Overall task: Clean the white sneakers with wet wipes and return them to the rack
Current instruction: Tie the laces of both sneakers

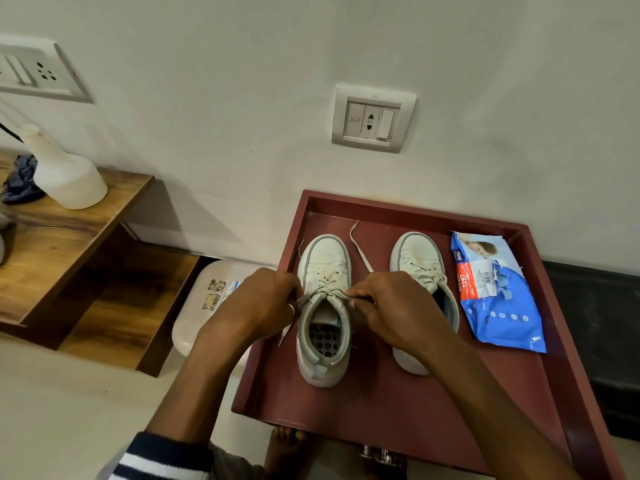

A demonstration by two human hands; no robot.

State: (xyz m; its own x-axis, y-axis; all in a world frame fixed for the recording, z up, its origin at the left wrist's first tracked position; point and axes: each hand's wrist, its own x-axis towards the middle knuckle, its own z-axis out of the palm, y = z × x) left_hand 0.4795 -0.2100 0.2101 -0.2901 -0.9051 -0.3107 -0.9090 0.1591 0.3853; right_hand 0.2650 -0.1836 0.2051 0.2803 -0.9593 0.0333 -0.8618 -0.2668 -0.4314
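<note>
Left sneaker (323, 258) stands on the dark red tray (381, 410), toe to 12 o'clock. Left hand (266, 299) and right hand (381, 306) each pinch its laces (332, 287), at 9 and 3 o'clock of the tongue. Right sneaker (419, 258) stands at 3 o'clock of it, its heel partly hidden by the right forearm. Wipes pack (498, 296) lies at 3 o'clock again, near the tray's edge. Its red label reads "297" upside down; the brand print is illegible.

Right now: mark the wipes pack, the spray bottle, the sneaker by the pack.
wipes pack (502, 313): head view, blue front panel.
spray bottle (69, 181): head view, white body.
sneaker by the pack (417, 249): head view, toe cap.
</note>
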